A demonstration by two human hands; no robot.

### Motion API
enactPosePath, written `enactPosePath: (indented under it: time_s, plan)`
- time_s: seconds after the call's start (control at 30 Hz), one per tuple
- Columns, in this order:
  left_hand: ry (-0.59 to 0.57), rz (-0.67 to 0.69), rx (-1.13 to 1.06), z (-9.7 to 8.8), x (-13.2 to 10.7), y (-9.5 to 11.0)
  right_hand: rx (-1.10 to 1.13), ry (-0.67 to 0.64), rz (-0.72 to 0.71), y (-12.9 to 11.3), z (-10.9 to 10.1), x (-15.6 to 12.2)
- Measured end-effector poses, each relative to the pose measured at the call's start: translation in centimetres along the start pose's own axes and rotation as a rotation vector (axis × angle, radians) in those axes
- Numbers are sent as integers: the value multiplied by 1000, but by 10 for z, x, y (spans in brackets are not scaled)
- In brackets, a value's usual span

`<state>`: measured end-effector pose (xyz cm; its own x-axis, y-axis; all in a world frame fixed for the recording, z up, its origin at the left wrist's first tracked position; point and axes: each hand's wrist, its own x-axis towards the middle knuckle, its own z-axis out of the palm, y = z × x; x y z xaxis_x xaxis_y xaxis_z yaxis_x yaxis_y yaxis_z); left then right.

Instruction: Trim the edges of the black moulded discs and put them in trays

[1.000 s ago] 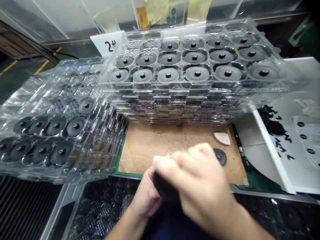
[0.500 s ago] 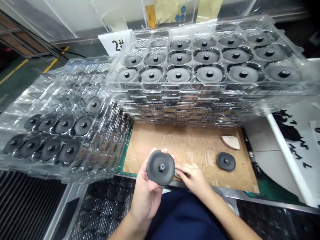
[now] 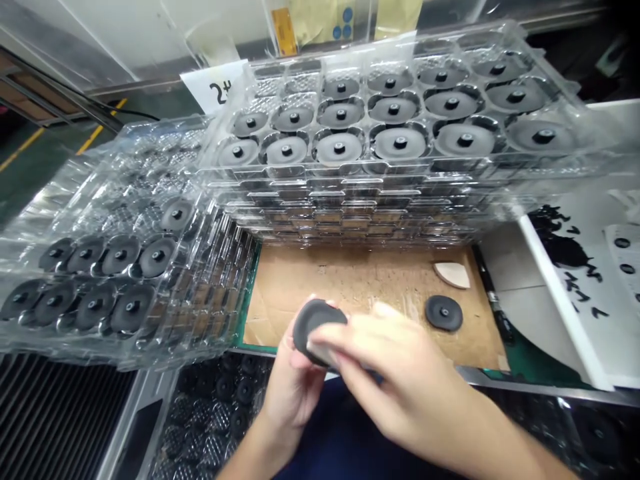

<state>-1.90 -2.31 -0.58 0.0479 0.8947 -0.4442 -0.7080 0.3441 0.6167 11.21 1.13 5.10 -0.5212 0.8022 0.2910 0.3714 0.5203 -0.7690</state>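
Observation:
My left hand (image 3: pixel 296 393) grips a dark grey rounded disc (image 3: pixel 311 319) by its rim, above the front edge of the cardboard. My right hand (image 3: pixel 400 373) reaches across the disc with its fingers pinched on a small pale pad (image 3: pixel 323 352), whose kind I cannot make out. The pad lies at the disc's face, and the hand covers the disc's middle. On the cardboard to the right rests a second dark disc (image 3: pixel 444 313) with a central knob. Behind it is a pale wedge-shaped piece (image 3: pixel 453 274).
Stacked clear plastic trays (image 3: pixel 350 170) full of grey discs stand behind the cardboard (image 3: pixel 285 280). Another tray stack (image 3: pixel 200 293), partly filled, is at left. A white panel (image 3: pixel 565 300) borders the right side. More dark parts (image 3: pixel 225 400) lie in trays below the front edge.
My right hand has moved up and left from beside the disc to over its face, bringing the pale pad onto it. The disc in my left hand has tilted. The view has shifted slightly.

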Motion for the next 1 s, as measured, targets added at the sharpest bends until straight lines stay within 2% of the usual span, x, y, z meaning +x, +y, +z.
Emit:
enactPosePath:
  time_s: [0.1,0.13,0.2,0.27,0.37,0.4,0.47,0.53,0.57,0.6,0.7,0.8,0.9,1.0]
  plan:
    - [-74,-35,-35,3,0,1,-44,152,-55,2,1,3]
    - [-110,-35,-47,3,-1,2,-6,140,-74,2,-2,2]
    - [-162,-45,-61,4,-1,5,81,10,-70,4,-11,-4]
    - [-177,-81,-73,3,0,8,81,-82,1,6,-22,-12]
    - [-170,-102,-88,2,2,9,-105,-30,74,11,-31,-17]
    - [-173,-95,-86,2,2,9,-176,11,48,13,-32,-15]
    - [-179,-102,-70,3,1,8,-240,91,-102,18,-29,-8]
    - [-207,-131,-57,3,-1,9,-172,133,-223,25,-25,0]
    - [-224,-153,-58,4,-3,10,-103,143,-219,30,-23,3]
    - [-241,-172,-69,4,-4,12,-36,158,-157,36,-21,4]
    - [-271,-213,-132,4,-7,16,115,240,221,54,-12,-7]
    - [-278,-225,-164,2,-7,18,252,197,505,72,6,-34]
    - [-284,-241,-156,1,-5,18,286,112,605,87,23,-61]
    - [-276,-263,-148,3,-3,17,265,110,630,93,23,-72]
